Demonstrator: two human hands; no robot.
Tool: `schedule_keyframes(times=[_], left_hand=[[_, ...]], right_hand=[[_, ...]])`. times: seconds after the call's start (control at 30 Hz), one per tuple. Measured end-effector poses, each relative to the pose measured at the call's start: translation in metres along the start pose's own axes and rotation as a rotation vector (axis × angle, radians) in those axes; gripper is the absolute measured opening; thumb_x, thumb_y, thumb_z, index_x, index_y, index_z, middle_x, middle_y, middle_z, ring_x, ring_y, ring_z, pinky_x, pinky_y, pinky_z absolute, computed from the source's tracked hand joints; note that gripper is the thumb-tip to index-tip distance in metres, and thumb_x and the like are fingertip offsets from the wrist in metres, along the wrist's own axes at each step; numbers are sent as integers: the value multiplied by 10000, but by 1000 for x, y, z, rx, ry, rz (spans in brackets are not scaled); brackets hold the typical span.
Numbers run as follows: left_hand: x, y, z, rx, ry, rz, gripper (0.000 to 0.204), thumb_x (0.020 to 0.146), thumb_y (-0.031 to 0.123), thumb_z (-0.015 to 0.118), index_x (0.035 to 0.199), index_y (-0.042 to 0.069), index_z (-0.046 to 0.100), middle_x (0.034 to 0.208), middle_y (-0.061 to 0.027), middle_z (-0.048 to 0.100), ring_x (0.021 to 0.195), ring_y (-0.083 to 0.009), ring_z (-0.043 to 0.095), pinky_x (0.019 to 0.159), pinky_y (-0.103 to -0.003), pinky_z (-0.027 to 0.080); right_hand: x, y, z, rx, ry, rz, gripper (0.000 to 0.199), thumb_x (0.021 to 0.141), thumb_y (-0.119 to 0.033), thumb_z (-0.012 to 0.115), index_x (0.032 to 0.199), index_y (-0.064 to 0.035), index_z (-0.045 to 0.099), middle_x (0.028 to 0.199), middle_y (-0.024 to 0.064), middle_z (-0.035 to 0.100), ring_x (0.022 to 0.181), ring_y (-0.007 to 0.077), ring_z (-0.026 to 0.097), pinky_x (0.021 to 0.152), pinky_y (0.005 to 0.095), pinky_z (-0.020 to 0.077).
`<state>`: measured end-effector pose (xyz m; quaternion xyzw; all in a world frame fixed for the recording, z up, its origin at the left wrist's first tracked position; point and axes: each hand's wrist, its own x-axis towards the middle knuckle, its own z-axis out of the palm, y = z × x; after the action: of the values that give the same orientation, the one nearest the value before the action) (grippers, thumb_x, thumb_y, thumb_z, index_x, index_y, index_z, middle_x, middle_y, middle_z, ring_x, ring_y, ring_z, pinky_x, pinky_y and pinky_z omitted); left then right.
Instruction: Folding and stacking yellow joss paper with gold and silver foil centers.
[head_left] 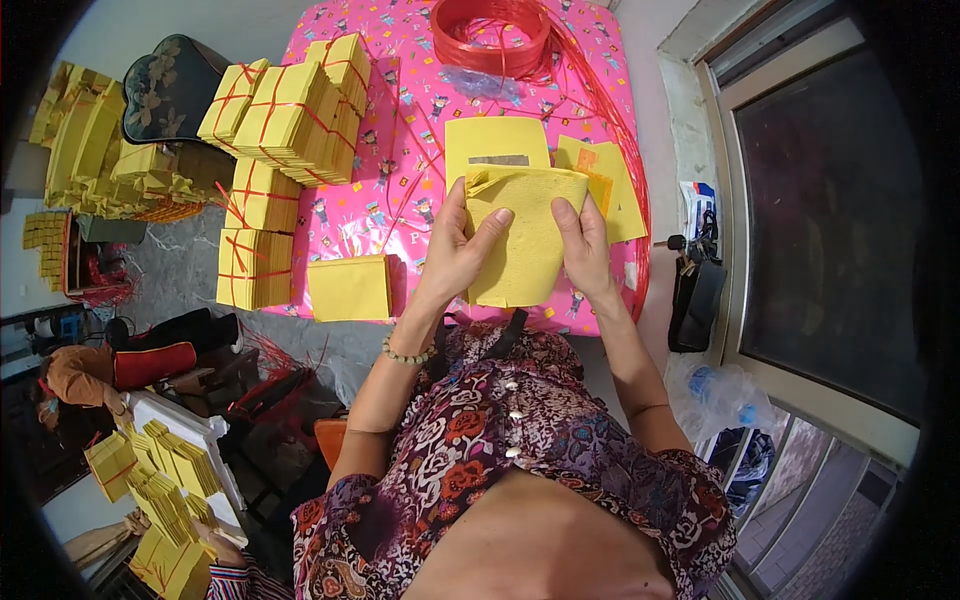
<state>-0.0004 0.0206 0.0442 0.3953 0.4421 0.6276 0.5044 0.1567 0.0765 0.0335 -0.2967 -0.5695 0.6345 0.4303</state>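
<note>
A pink patterned cloth is covering the table [400,190], which is carrying tied yellow bundles [290,115] and a red string coil [490,35]. Above its near edge, the left hand [455,250] and right hand [583,245] are holding a yellow paper stack [525,235], fingers pinching its sides. A window [830,220] is lining the right wall.

Yellow paper stack [525,245] matt, slightly rough; pink tablecloth [400,170] glossy plastic; red strapping coil [490,30] shiny plastic.
</note>
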Motion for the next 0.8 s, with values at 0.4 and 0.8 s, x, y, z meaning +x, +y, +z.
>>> schedule_keyframes(times=[0.4,0.8], left_hand=[[-6,4,11,-48,50,-55,403,917,55,557,1288,-14,415,1190,-109,572,1080,-150,550,907,-287,452],[25,-19,-9,-223,27,-367,334,931,121,561,1212,-37,471,1114,-116,614,971,-151,611,827,-279,503]], right_hand=[[-6,-6,8,-137,120,-85,282,986,-183,458,1179,19,500,993,54,609,866,84,558,743,247,470],[17,1,4,38,82,208,312,969,-186,492,1207,16,494,1059,76,615,915,112,591,788,260,481]])
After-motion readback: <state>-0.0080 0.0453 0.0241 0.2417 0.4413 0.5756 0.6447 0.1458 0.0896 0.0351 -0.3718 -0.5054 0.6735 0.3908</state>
